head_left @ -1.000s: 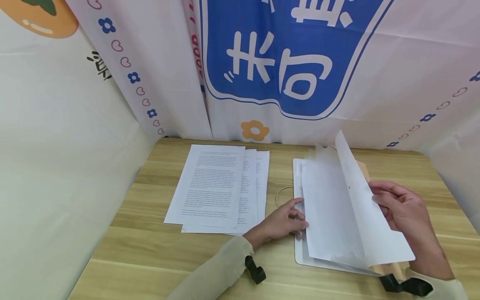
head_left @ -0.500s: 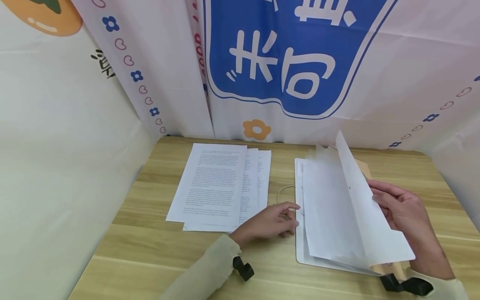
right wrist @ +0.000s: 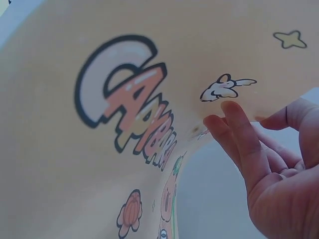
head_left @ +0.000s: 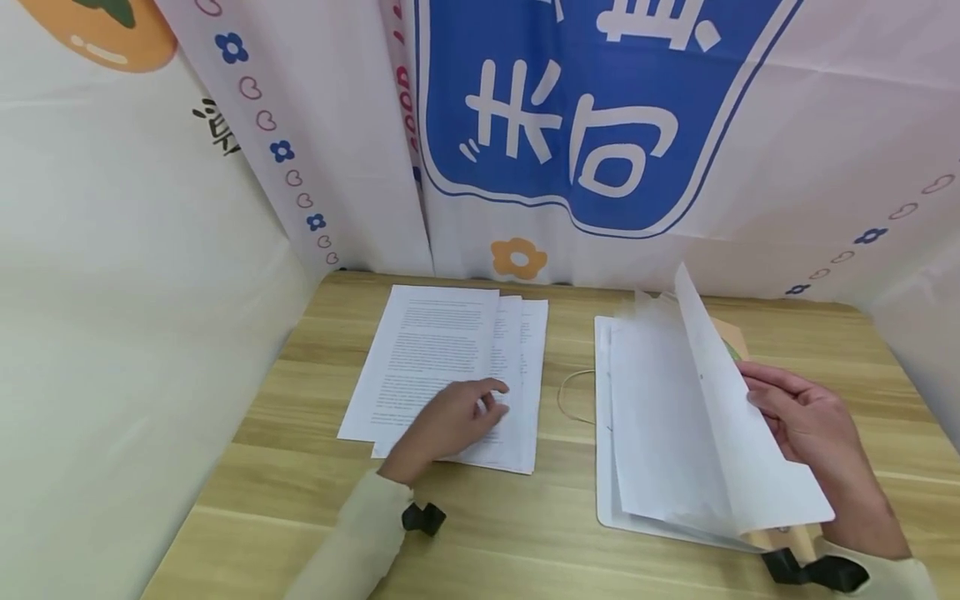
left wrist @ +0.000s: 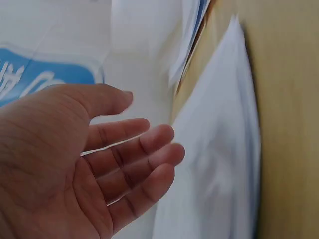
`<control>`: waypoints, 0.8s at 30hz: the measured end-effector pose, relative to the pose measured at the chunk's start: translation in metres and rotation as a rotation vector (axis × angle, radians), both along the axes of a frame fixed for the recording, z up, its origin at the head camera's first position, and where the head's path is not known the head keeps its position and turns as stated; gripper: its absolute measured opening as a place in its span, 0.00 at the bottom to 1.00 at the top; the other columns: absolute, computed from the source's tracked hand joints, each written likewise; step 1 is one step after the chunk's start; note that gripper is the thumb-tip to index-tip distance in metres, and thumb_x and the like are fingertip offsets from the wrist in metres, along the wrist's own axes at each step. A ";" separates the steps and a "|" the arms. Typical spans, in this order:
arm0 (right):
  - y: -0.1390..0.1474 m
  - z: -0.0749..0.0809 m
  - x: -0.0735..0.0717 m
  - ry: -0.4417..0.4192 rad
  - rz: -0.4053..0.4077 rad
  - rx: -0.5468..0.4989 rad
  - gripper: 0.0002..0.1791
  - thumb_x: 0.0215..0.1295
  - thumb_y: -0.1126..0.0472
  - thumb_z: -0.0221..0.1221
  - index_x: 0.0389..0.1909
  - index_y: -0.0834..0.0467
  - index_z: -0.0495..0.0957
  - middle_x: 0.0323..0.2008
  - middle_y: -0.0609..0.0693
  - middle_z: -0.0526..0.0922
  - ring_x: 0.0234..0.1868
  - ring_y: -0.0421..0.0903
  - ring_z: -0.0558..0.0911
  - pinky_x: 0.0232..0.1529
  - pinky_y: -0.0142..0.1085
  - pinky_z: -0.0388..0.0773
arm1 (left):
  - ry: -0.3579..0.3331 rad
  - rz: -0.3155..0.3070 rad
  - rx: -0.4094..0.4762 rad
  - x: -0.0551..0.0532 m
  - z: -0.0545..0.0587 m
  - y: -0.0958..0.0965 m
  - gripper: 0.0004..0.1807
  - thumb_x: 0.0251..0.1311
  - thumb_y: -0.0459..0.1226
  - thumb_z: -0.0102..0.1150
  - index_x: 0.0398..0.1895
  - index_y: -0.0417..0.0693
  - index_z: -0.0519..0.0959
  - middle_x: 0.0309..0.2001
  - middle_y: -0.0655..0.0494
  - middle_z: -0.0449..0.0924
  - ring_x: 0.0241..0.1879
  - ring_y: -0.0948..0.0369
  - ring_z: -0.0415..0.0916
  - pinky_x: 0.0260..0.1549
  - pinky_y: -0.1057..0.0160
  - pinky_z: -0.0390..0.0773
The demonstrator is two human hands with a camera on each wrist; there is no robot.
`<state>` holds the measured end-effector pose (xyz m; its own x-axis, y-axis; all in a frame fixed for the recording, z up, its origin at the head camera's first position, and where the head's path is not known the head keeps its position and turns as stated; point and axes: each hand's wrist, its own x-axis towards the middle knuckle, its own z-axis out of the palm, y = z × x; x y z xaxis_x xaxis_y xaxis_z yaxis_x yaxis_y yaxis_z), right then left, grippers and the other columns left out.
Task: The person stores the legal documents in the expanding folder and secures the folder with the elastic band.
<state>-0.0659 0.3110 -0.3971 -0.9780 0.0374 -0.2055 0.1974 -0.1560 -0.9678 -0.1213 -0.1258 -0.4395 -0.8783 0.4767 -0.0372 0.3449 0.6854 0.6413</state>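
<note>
Over the lower part of several overlapping printed sheets (head_left: 438, 337), my left hand (head_left: 453, 417) holds nothing, its fingers loosely bent. In the left wrist view the left hand (left wrist: 99, 159) shows apart from the sheets' edge. On the right lies a file folder with its white inner side (head_left: 603, 467) showing. My right hand (head_left: 810, 421) pinches the raised cover (head_left: 757, 450) between thumb and fingers, holding it tilted up. Beneath it are white sheets or sleeves (head_left: 660, 433). The right wrist view shows the cover's orange outside (right wrist: 50, 149) with cartoon lettering.
A thin elastic loop (head_left: 562, 400) sticks out from the folder's left edge. Wood-grain table (head_left: 315, 517) runs around both piles. Printed cloth (head_left: 480, 208) hangs along the back, and pale walls (head_left: 112, 333) stand at the sides.
My left hand has left the folder's left edge and moved left over the printed sheets. The right hand keeps the cover raised. The head view has shifted slightly.
</note>
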 end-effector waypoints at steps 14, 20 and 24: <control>0.000 -0.002 0.001 0.005 0.014 -0.031 0.15 0.74 0.67 0.60 0.49 0.46 0.89 0.43 0.43 0.89 0.38 0.44 0.89 0.32 0.38 0.85 | 0.105 0.420 -0.285 -0.018 -0.005 -0.075 0.36 0.72 0.47 0.59 0.70 0.27 0.67 0.58 0.33 0.72 0.56 0.42 0.74 0.51 0.43 0.77; -0.001 -0.002 0.001 0.006 0.018 -0.037 0.15 0.75 0.67 0.60 0.49 0.46 0.89 0.43 0.43 0.89 0.38 0.44 0.89 0.32 0.39 0.85 | 0.057 0.491 -0.375 -0.020 -0.012 -0.097 0.44 0.72 0.52 0.56 0.70 0.18 0.60 0.57 0.27 0.63 0.55 0.38 0.62 0.51 0.42 0.68; -0.002 -0.003 0.000 0.006 0.022 -0.032 0.15 0.75 0.68 0.59 0.49 0.46 0.89 0.44 0.43 0.89 0.38 0.44 0.89 0.32 0.39 0.85 | 0.035 0.516 -0.406 -0.019 -0.018 -0.105 0.48 0.72 0.55 0.55 0.68 0.15 0.58 0.56 0.27 0.60 0.53 0.38 0.59 0.51 0.42 0.65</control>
